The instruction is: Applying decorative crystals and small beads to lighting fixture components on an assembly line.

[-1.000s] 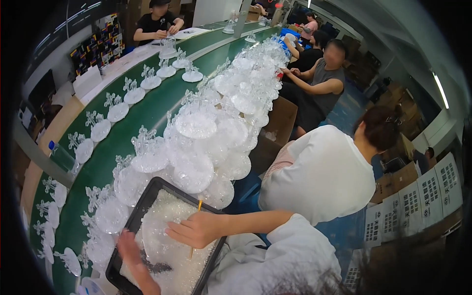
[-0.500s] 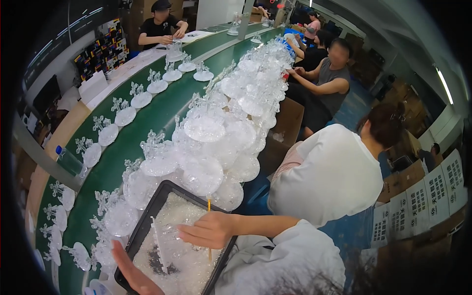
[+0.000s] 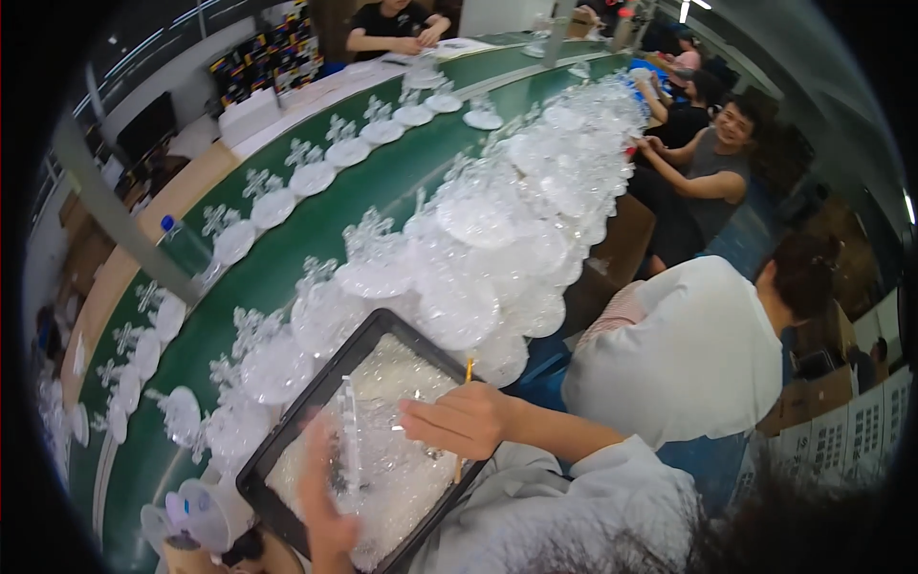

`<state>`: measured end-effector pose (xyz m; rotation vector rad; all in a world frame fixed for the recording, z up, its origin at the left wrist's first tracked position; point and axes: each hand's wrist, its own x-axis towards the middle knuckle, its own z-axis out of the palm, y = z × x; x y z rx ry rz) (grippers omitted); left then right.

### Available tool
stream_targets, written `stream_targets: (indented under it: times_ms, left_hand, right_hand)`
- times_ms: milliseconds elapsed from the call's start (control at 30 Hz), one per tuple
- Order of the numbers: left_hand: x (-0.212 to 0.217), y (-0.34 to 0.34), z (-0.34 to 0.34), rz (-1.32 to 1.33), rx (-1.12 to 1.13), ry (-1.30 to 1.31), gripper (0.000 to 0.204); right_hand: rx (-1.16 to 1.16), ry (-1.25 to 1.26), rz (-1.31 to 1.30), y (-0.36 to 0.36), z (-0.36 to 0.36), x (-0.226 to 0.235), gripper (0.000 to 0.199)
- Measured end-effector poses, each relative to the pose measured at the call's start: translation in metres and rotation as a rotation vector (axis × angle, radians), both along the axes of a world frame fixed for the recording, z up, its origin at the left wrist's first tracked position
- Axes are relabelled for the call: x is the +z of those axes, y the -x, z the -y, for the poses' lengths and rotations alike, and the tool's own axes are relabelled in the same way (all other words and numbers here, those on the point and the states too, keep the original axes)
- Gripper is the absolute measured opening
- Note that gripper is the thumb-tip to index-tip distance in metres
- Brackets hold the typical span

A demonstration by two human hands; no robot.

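Observation:
A black tray (image 3: 349, 356) of white glitter (image 3: 406, 493) lies in front of me. In it a clear round-based ornament (image 3: 350, 430) stands on edge, its disc seen side-on. My right hand (image 3: 459, 418) is closed at the ornament's right side, its fingertips at the clear stem, which they mostly cover. A thin yellow stick (image 3: 469, 367) is also tucked in this hand, poking out above and below; its tip cannot be made out. My left hand (image 3: 325, 493), blurred by motion, is held with fingers stretched out beside the disc's left face, apparently holding nothing.
Many glittery discs with clear snowflake tops (image 3: 478, 220) are heaped beyond the tray on a green conveyor belt (image 3: 258, 292). More line its far side, near a bottle (image 3: 182, 244) and a post. Plastic cups (image 3: 212, 512) stand lower left. A co-worker in white (image 3: 674, 354) sits close on the right.
The view has swung left, so the scene sits further right. My left hand has come in over the tray toward the disc. My right hand keeps its hold.

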<state>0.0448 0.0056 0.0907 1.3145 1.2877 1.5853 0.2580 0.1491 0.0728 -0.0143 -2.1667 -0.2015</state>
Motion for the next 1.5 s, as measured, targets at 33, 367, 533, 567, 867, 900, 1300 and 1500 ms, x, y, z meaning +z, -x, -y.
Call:
stream_targets:
  times_ms: [33,367,533,567,867,900,1300,1500]
  left_hand:
    - [-0.005,0.002,-0.001,-0.164,-0.097,0.013,0.109]
    - [-0.011,0.015,0.000,-0.026,0.111,-0.176,0.108]
    - [-0.004,0.026,-0.004,-0.521,-0.149,0.003,0.099]
    - [-0.004,0.032,-0.005,-0.415,0.046,-0.105,0.089]
    - [-0.019,0.026,-0.003,-0.500,0.019,-0.027,0.037]
    - [-0.021,0.027,-0.004,-0.508,0.035,-0.054,0.037]
    - [-0.058,0.037,-0.009,-0.746,-0.194,0.144,0.034]
    - [-0.076,0.042,-0.008,-0.769,-0.258,0.190,0.046]
  right_hand:
    - [-0.015,-0.029,0.017,0.000,0.000,0.001,0.024]
    - [-0.046,0.017,0.016,0.000,-0.002,0.006,0.024]
    - [0.008,0.086,0.125,0.008,-0.010,0.037,0.023]
    - [-0.020,-0.029,0.154,0.010,-0.018,0.050,0.023]
    - [-0.140,0.074,0.497,0.138,-0.177,0.170,0.013]
    - [-0.152,0.093,0.535,0.161,-0.194,0.170,0.015]
    - [-0.480,0.423,1.169,0.325,-0.328,0.020,0.014]
    - [-0.606,-0.126,1.023,0.371,-0.309,0.014,0.018]
